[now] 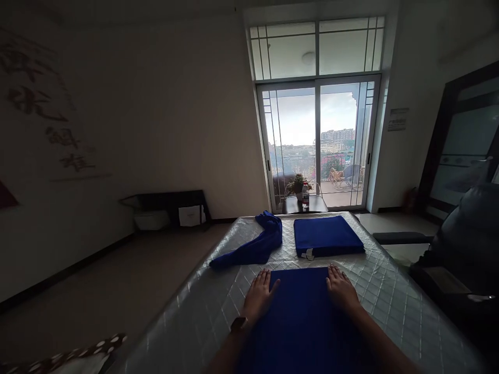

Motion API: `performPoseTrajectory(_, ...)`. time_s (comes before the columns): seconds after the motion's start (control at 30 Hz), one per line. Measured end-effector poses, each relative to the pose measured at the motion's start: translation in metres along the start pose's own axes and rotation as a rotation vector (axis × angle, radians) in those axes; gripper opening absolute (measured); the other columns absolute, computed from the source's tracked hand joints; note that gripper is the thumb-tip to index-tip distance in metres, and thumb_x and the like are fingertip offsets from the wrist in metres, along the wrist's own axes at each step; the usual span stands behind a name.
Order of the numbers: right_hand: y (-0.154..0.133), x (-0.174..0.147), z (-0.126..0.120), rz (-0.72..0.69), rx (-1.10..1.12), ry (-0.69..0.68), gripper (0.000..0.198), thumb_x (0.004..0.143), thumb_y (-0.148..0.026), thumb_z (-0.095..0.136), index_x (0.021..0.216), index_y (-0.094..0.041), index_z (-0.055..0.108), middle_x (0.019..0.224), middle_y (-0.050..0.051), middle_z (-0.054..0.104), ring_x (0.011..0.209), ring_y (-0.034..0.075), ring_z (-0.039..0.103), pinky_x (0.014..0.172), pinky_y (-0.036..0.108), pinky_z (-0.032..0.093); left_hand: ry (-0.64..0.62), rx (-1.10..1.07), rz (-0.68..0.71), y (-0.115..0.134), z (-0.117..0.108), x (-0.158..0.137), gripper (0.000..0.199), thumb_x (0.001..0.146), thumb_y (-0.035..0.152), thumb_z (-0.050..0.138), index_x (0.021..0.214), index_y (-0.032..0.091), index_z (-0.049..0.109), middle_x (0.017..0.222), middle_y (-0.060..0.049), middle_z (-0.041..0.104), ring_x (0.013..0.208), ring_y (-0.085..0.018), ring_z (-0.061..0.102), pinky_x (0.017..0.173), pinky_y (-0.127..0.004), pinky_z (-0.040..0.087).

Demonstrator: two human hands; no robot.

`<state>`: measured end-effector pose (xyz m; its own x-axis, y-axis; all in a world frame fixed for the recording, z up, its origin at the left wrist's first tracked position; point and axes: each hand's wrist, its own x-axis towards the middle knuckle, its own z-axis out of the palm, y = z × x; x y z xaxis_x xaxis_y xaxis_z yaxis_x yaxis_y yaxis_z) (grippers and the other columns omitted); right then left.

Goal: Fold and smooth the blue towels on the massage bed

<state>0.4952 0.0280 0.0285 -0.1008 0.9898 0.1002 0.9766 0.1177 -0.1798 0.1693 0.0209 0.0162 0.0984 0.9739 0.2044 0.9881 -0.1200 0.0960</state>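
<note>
One blue cloth (302, 317), fingers (262, 280) both sides

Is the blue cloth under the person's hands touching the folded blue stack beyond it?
Apart: the head view shows a strip of silvery cover between the near blue cloth and the folded blue stack.

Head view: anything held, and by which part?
Nothing appears gripped; the left hand and right hand rest open at the far corners of the flat, rectangular blue cloth.
</note>
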Motion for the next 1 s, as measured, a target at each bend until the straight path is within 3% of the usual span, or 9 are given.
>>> performPoseTrajectory(0.3, -0.011, -0.02, -0.021, -0.045, -0.064, 0.05, 0.062, 0.103, -0.027, 0.023, 0.161, -0.007, 0.035, 0.169, 0.014, 0.031, 0.16, 0.023, 0.022, 0.13, 0.044, 0.015, -0.002, -0.053, -0.007, 0.007, -0.004, -0.002, 0.086, 0.106, 0.065, 0.01, 0.159, 0.005, 0.039, 0.166, -0.02, 0.039, 0.157, -0.03, 0.032, 0.128, -0.05, 0.027)
performPoseTrajectory(0.57, -0.01, -0.051, -0.007, -0.022, 0.032, -0.004, 0.069, 0.105, -0.042, 0.018, 0.163, -0.004, 0.028, 0.172, 0.013, 0.023, 0.16, 0.022, 0.017, 0.131, 0.041, 0.017, -0.042, -0.047, -0.056, 0.01, -0.014, 0.002, 0.086, 0.105, 0.064, 0.011, 0.159, 0.005, 0.04, 0.166, -0.02, 0.039, 0.158, -0.033, 0.03, 0.129, -0.052, 0.023)
performPoseTrajectory(0.63, -0.011, -0.05, -0.004, -0.009, 0.03, 0.005, 0.069, 0.105, -0.041, 0.018, 0.163, -0.006, 0.029, 0.172, 0.013, 0.024, 0.16, 0.022, 0.018, 0.131, 0.041, 0.018, -0.03, -0.03, -0.076, 0.027, -0.019, 0.005, 0.086, 0.105, 0.064, 0.011, 0.159, 0.004, 0.041, 0.167, -0.021, 0.036, 0.158, -0.034, 0.027, 0.13, -0.052, 0.022)
performPoseTrajectory(0.7, -0.011, -0.047, -0.001, 0.005, 0.032, 0.017, 0.068, 0.105, -0.04, 0.019, 0.163, -0.006, 0.03, 0.171, 0.012, 0.025, 0.16, 0.022, 0.019, 0.131, 0.042, 0.019, -0.008, -0.057, -0.027, 0.061, -0.02, 0.008, 0.085, 0.105, 0.063, 0.009, 0.159, 0.006, 0.041, 0.169, -0.019, 0.034, 0.159, -0.033, 0.026, 0.129, -0.051, 0.023)
performPoseTrajectory(0.8, -0.008, -0.043, 0.005, 0.015, 0.035, 0.031, 0.067, 0.104, -0.039, 0.021, 0.162, -0.006, 0.032, 0.17, 0.013, 0.028, 0.16, 0.023, 0.02, 0.13, 0.043, 0.022, -0.03, -0.19, 0.18, 0.13, -0.009, 0.008, 0.082, 0.106, 0.061, 0.006, 0.16, 0.01, 0.041, 0.168, -0.017, 0.037, 0.158, -0.03, 0.03, 0.128, -0.05, 0.03)
performPoseTrajectory(0.9, -0.003, -0.043, 0.008, -0.025, -0.011, 0.018, 0.066, 0.101, -0.034, 0.032, 0.163, -0.011, 0.034, 0.171, 0.011, 0.028, 0.16, 0.024, 0.021, 0.129, 0.041, 0.023, -0.046, -0.298, 0.354, 0.19, 0.005, 0.003, 0.076, 0.107, 0.059, 0.011, 0.162, 0.013, 0.037, 0.168, -0.016, 0.037, 0.158, -0.028, 0.028, 0.129, -0.05, 0.028)
performPoseTrajectory(1.0, -0.002, -0.048, 0.006, -0.071, -0.06, -0.007, 0.068, 0.098, -0.028, 0.036, 0.164, -0.012, 0.031, 0.172, 0.01, 0.024, 0.16, 0.024, 0.019, 0.13, 0.04, 0.021, -0.059, -0.304, 0.389, 0.21, 0.008, -0.006, 0.068, 0.109, 0.054, 0.014, 0.165, 0.02, 0.032, 0.169, -0.011, 0.036, 0.159, -0.027, 0.027, 0.129, -0.051, 0.027)
